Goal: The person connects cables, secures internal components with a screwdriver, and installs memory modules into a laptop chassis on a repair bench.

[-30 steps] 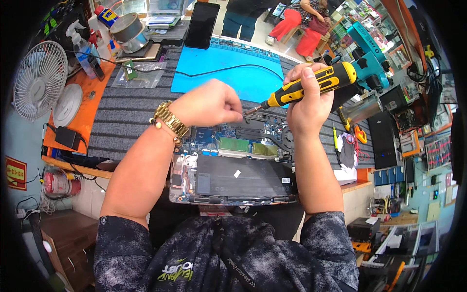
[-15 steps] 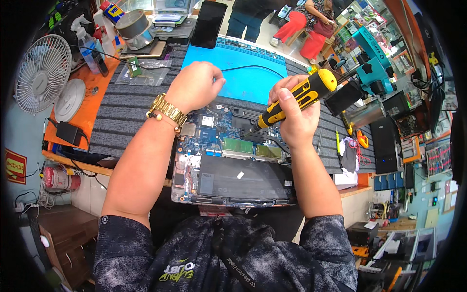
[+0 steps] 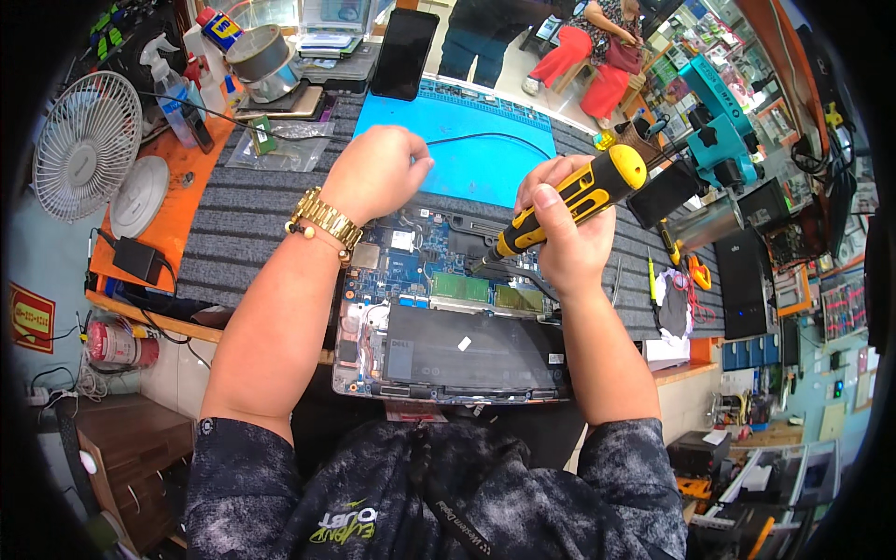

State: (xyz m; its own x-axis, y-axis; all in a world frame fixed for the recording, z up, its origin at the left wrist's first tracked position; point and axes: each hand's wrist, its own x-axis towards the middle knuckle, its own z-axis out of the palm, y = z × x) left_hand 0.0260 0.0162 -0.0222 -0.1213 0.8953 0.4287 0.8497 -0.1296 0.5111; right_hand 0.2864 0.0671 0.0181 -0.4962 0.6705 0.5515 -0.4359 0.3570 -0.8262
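Note:
An opened laptop (image 3: 359, 336) lies bottom-up before me, showing a blue circuit board (image 3: 401, 261), green memory modules (image 3: 462, 289) and a large black battery (image 3: 481, 355). My right hand (image 3: 569, 224) is wrapped round a yellow-and-black electric screwdriver (image 3: 597, 191), whose bit points down into the board's upper middle; whether it touches is hard to tell. My left hand (image 3: 378, 173), with a gold watch on its wrist, hangs over the laptop's upper left, fingers curled; whatever is between them, if anything, is hidden.
Beyond lie a blue mat (image 3: 476, 168), black phone (image 3: 404, 51) and bagged green board (image 3: 264, 133) on a ridged grey mat (image 3: 243, 215). A fan (image 3: 87, 145) stands left, a teal tool (image 3: 723, 140) and black device (image 3: 742, 280) right. Two people (image 3: 602, 51) (image 3: 481, 37) are across the bench.
The screwdriver has swung from nearly level at the laptop's top edge to tilted down into the board. My left hand has drawn up and leftward, away from the bit.

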